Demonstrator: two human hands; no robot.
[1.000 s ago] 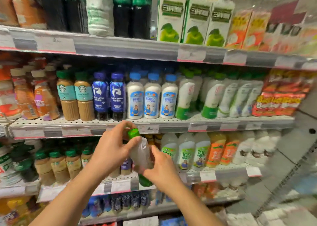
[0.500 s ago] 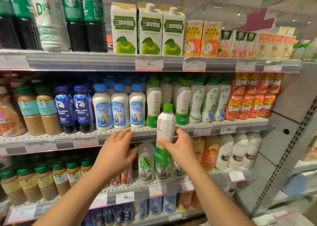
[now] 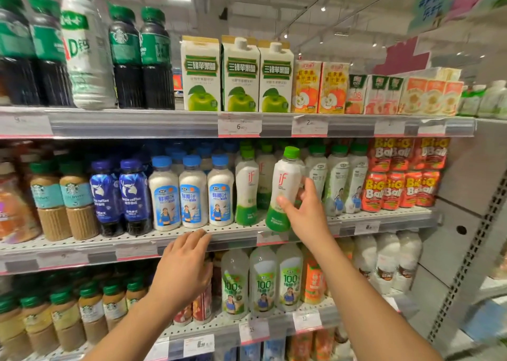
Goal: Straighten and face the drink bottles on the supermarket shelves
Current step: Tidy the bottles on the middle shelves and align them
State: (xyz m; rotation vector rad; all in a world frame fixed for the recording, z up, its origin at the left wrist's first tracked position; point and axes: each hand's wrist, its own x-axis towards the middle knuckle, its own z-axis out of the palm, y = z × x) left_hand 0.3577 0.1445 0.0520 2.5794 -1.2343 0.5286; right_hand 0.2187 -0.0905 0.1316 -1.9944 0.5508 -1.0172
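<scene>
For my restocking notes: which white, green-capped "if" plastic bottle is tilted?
The white green-capped "if" bottle gripped by the right hand; it leans, its neighbour stands upright.

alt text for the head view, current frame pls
A person's right hand grips a white, green-capped "if" bottle, tilted, at the middle shelf edge beside a matching bottle. The left hand hovers open below the shelf lip, in front of lower-shelf drinks.

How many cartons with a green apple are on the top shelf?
3: left carton, middle carton and right carton, side by side above the price rail. Others may stand hidden behind.
</scene>
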